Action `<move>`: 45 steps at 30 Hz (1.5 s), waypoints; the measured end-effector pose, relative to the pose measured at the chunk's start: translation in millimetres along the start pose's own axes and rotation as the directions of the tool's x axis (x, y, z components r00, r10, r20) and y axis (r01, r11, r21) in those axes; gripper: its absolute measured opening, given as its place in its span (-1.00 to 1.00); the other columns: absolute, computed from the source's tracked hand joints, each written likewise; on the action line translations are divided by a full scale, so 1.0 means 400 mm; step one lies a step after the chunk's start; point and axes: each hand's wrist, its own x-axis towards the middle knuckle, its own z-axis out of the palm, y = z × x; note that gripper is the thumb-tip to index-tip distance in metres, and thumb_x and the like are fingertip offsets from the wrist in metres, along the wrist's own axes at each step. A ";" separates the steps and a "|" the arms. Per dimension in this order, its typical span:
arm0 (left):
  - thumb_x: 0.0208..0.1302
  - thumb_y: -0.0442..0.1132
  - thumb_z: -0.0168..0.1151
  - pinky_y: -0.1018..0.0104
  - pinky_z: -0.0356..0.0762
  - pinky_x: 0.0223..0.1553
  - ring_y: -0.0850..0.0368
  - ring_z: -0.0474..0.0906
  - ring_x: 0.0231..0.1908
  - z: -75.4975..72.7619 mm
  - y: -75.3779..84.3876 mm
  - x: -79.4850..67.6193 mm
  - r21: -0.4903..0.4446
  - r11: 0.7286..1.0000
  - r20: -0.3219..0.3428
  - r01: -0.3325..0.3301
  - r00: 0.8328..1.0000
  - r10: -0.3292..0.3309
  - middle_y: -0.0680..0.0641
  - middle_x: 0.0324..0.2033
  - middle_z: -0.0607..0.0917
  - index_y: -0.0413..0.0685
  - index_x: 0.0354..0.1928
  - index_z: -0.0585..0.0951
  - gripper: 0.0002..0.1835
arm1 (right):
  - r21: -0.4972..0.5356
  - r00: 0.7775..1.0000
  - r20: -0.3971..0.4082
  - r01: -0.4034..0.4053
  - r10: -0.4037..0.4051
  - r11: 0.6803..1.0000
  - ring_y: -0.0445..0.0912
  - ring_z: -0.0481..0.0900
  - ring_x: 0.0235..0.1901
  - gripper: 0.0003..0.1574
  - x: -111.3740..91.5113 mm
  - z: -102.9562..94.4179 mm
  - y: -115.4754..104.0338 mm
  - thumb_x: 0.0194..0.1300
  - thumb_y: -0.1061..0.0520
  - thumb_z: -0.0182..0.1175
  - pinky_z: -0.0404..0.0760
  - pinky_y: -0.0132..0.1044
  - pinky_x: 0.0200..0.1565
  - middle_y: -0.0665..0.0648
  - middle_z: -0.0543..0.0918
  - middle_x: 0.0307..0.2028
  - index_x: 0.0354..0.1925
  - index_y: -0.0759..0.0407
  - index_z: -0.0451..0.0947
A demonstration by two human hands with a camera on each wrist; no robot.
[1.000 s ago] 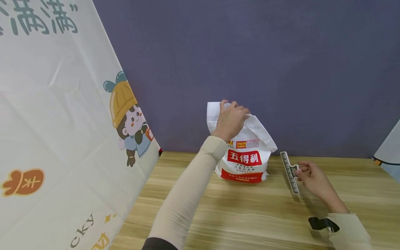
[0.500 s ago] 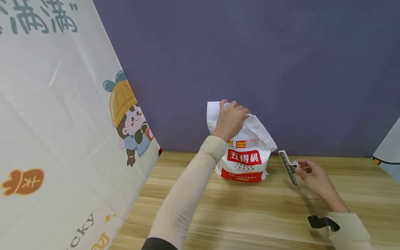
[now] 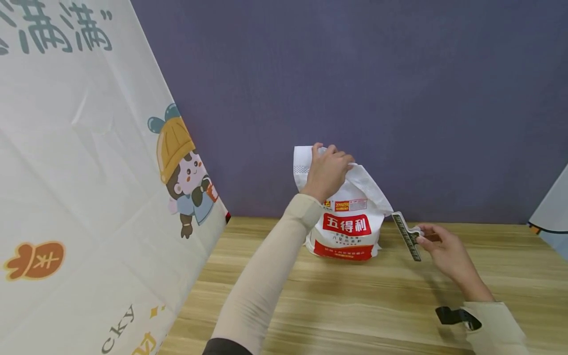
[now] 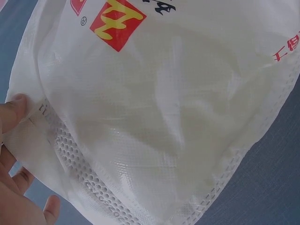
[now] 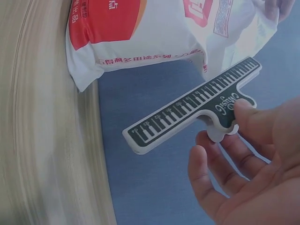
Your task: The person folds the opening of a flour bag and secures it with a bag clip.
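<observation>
A white flour bag (image 3: 348, 236) with red panels stands upright on the wooden table. My left hand (image 3: 327, 170) grips its folded top edge; in the left wrist view the thumb (image 4: 18, 105) lies on one face of the white plastic and the other fingers come round from beyond the edge. To the right of the bag, my right hand (image 3: 445, 249) pinches a long clip (image 3: 406, 236) by its handles. The right wrist view shows the clip's dark plate (image 5: 192, 108) with a piano-key pattern and "Music" lettering, its long jaw near the bag's side.
The wood-grain table (image 3: 355, 305) runs back to a dark blue-grey wall (image 3: 377, 74). A white printed sheet (image 3: 97, 187) with cartoon figures slopes along the left side. Another pale sheet (image 3: 554, 212) shows at the right edge.
My right hand has brought the clip slightly left and up, closer to the bag's right corner. The left hand keeps its grip on the bag's top.
</observation>
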 end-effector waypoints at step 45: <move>0.52 0.01 0.12 -0.05 0.17 0.41 0.27 0.56 0.04 -0.004 0.004 -0.002 0.025 1.000 -0.025 -0.013 1.000 0.014 0.30 -0.03 0.78 0.40 0.05 0.72 -0.76 | -0.016 0.966 -0.224 0.126 -0.126 0.992 -0.63 0.36 -0.33 -0.73 0.137 -0.015 -0.167 0.40 0.27 0.27 0.38 -0.71 -0.32 0.25 0.66 -0.19 0.04 0.32 0.62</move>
